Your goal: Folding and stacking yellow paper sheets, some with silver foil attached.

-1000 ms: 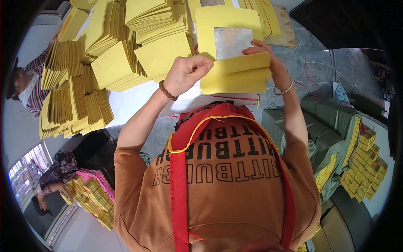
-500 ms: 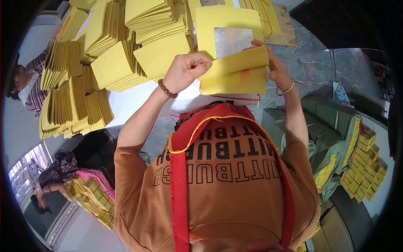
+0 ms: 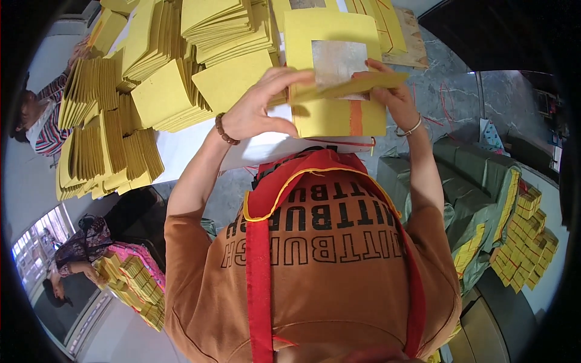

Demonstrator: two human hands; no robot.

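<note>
On the white-topped table lies a stack of yellow paper, with a silver foil square on its far part and an orange stripe on its near part. A yellow paper sheet stands lifted across the middle, seen nearly edge-on. My right hand pinches this sheet near its right end. My left hand is open at the stack's left side, thumb and fingers spread apart; its fingertips are by the sheet's left end and its thumb is by the stack's near-left edge.
Bundles of folded yellow paper crowd the table's left side. Red-tied yellow packs lie at the far right. Green wrapped bales stand to my right, beside stacked yellow bundles. Two other people are at the left.
The sheet has swung from leaning toward me to nearly upright, uncovering the orange stripe. My left hand has let go of its edge and spread its fingers, shifting slightly left and nearer.
</note>
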